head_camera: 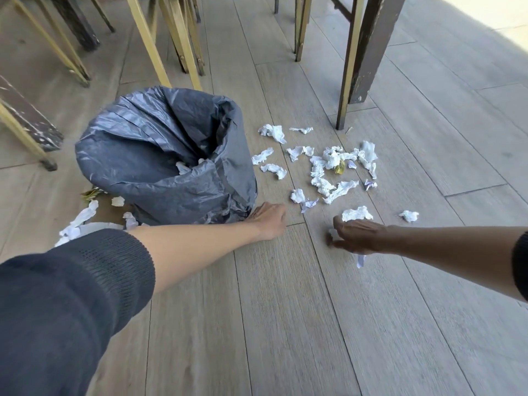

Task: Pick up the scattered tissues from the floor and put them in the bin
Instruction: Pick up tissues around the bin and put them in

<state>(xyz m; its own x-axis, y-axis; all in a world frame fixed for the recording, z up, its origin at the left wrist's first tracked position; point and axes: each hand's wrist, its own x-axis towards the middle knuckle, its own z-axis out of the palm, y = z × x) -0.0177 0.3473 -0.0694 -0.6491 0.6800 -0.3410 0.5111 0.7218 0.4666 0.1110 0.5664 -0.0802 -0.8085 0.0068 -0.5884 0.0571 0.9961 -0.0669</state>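
- bare wooden floor (pixel 285 324) lies open in the foreground.
- the black-lined bin (pixel 168 155) blocks the left; its mouth is open from above.
- scattered tissues (pixel 328 167) crowd the boards to its right.
- a dark table leg (pixel 368 50) and gold chair legs (pixel 171 38) close off the far side.

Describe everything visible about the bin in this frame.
The bin is round and stands upright on the wood-look floor, fully wrapped in a crinkled dark grey plastic liner that drapes over its rim and bunches at the base. Its mouth is open, with a few white tissues inside. The left hand rests beside its base; contact is unclear. More tissues lie around it.
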